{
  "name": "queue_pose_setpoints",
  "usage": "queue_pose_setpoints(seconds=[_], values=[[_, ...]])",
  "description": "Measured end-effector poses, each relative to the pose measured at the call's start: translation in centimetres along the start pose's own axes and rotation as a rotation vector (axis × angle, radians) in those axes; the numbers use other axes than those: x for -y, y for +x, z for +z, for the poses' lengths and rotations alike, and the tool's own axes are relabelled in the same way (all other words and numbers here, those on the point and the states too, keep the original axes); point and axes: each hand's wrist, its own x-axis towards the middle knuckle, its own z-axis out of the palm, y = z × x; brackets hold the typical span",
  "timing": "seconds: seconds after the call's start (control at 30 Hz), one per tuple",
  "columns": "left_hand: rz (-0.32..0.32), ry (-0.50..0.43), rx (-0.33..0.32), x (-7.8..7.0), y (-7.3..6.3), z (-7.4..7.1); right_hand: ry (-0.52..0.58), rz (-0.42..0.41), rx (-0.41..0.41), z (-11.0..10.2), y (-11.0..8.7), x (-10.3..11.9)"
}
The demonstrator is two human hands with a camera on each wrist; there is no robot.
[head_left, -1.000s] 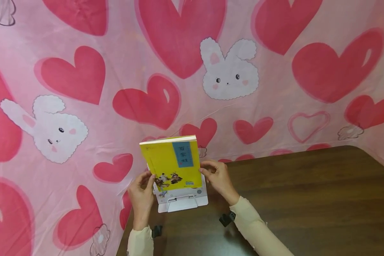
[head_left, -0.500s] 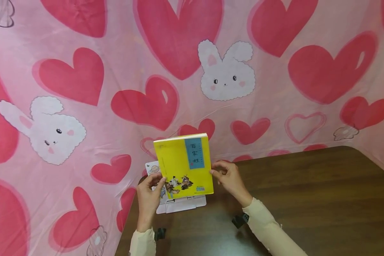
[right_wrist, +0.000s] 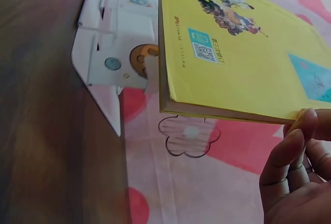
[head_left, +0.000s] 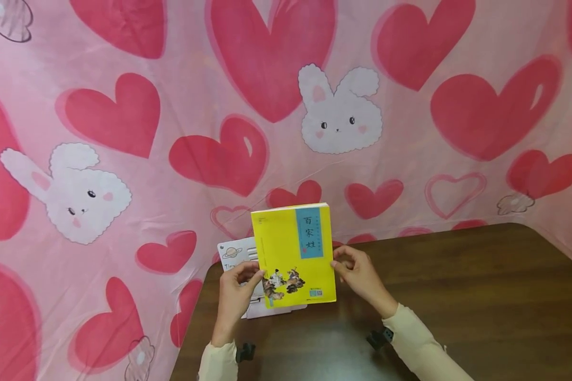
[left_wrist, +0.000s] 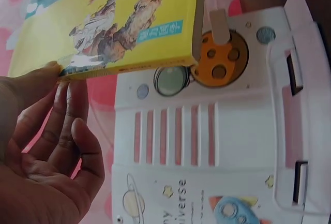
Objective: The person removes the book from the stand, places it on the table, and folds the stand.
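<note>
A yellow paperback book (head_left: pixel 291 248) with a blue title panel is held upright between both hands, its front cover facing the head camera. My left hand (head_left: pixel 240 291) pinches the spine edge low on the left, thumb in front. My right hand (head_left: pixel 359 272) pinches the opposite edge, thumb and fingertips at the page side. Behind the book stands a white book stand (head_left: pixel 235 254) printed with planets, partly hidden by it. In the left wrist view the stand's slotted back and clear front holder (left_wrist: pixel 279 131) show, with the book off to one side, in front of it.
The stand is on a dark wooden table (head_left: pixel 434 296) near its far left corner. A pink cloth (head_left: pixel 276 159) with hearts and rabbits hangs behind and left of the table. Black wrist cameras (head_left: pixel 380 337) sit at both cuffs.
Both hands have carried the book to the right and slightly down, away from the stand. More of the stand's left side shows now. The stand itself stays in place.
</note>
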Motion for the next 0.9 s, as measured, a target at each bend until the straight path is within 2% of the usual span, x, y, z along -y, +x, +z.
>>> queue_pose_setpoints(seconds=[0.2,0.5,0.7,0.9], values=[[-0.016,-0.026,0.091,-0.2,-0.2,0.9,0.023,0.055,0.011,-1.3,-0.6,-1.0],[-0.088,-0.064,0.19,0.0,-0.7,2.2,-0.006,0.126,0.01,-2.8,-1.8,-2.3],[-0.122,-0.077,0.245,0.1,-1.1,2.7,-0.018,0.136,0.01,-3.5,-2.7,-2.5],[-0.117,-0.078,0.322,0.5,-1.2,3.2,-0.044,0.149,0.013,-4.3,-3.6,-2.9]])
